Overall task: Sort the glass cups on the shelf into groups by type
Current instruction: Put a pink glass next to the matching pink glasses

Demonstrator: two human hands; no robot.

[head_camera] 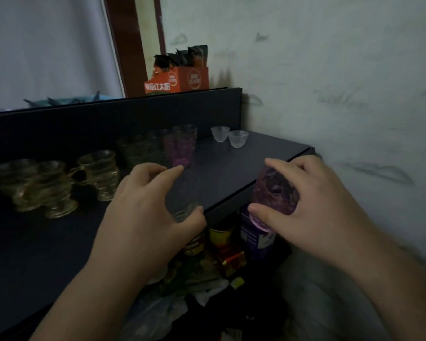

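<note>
My right hand [303, 200] grips a purple patterned glass tumbler [276, 193], tilted, just off the front edge of the dark shelf [231, 173]. My left hand [148, 207] curls around a clear tumbler [185, 200] that stands near the shelf's front edge. Behind it stands another purple tumbler [181, 146] beside several dim tall glasses [138, 151]. Several amber handled mugs [52, 183] crowd the shelf's left part. Two small clear cups [229, 135] sit at the back right corner.
An orange box of sachets [180, 75] stands on the ledge above the shelf's back panel. Below the shelf edge are cans, packets and plastic bags [226, 247]. A pale wall [342, 94] closes the right side.
</note>
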